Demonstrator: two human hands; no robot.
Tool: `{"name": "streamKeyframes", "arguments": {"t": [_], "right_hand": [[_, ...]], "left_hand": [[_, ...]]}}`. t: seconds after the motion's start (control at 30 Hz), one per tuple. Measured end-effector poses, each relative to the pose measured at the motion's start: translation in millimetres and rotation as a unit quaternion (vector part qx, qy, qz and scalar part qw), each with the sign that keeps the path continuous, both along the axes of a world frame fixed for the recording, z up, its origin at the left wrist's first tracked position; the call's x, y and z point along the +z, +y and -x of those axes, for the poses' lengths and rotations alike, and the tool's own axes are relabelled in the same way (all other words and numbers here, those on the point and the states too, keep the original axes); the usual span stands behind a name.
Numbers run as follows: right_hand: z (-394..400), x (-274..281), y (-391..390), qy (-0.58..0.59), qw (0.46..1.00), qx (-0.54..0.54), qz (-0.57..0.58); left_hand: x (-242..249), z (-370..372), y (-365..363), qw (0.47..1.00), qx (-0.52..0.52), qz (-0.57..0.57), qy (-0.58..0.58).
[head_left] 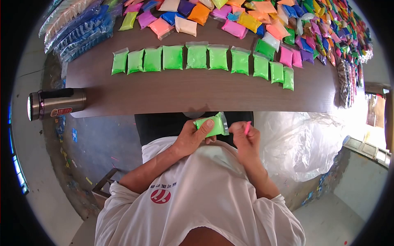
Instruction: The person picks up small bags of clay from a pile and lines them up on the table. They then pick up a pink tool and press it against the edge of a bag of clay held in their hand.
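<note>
My left hand (192, 137) is closed round a bright green packet (208, 126) in a clear zip bag, its thumb pressed on the front. The bag's clear top end (224, 124) points to the right. Just beyond that end, my right hand (247, 141) is closed with a small pink stick-like piece (248, 128) in its fingers; its exact kind is too small to tell. Both hands are over my lap, below the table's near edge. On the table, a row of similar green packets (172, 57) lies in front of me, the rightmost ones smaller.
A brown table (197, 94) spans the view. Colourful packets (199, 14) are heaped at the back and right. Stacked clear bags (84, 33) lie at the back left. A steel flask (57, 104) lies at the left edge. Clear plastic sheeting (299, 143) hangs at right.
</note>
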State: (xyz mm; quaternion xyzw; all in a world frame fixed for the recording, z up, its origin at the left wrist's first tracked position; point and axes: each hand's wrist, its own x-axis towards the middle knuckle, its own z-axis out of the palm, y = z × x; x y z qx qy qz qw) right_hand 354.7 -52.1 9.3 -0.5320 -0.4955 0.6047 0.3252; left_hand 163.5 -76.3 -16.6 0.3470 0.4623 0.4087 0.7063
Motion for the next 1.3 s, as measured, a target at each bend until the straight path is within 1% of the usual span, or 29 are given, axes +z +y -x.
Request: {"name": "streamKeyframes", "arguments": {"t": [0.1,0.13,0.23,0.33,0.43,0.53,0.73,0.93,1.03,1.13,1.23,1.3], "right_hand": [[-11,1,11,0.119,0.991,-0.035,0.054],[-4,1,12,0.094,0.993,-0.067,0.032],[0,4,20,0.097,0.992,-0.051,-0.063],[-11,12,26,0.006,0.999,0.03,-0.024],[-8,3,23,0.138,0.99,0.029,-0.025],[2,15,23,0.122,0.992,0.018,-0.024],[-3,13,33,0.043,0.998,0.041,-0.031],[-2,17,35,0.003,0.998,0.049,-0.03],[-1,19,38,-0.007,0.999,0.049,-0.014],[-2,17,39,0.008,0.998,0.058,-0.028],[0,19,38,0.04,0.999,0.023,-0.02],[0,18,38,0.024,0.999,0.025,-0.025]], "left_hand": [[-1,0,1,1.0,0.014,0.004,-0.003],[-1,0,1,1.0,0.017,0.004,-0.004],[0,-1,1,1.0,0.005,0.013,0.002],[-1,1,2,1.0,0.006,0.01,0.004],[-3,4,0,1.0,-0.006,0.008,0.024],[-6,4,0,1.0,-0.011,0.002,0.016],[-5,6,0,1.0,-0.022,-0.002,0.02],[-3,6,1,0.999,-0.03,0.003,0.018],[-2,6,1,0.999,-0.032,0.004,0.017],[0,6,2,0.999,-0.031,0.005,0.01],[-1,6,1,0.999,-0.029,0.008,0.011],[-4,6,1,0.999,-0.028,0.009,0.014]]}}
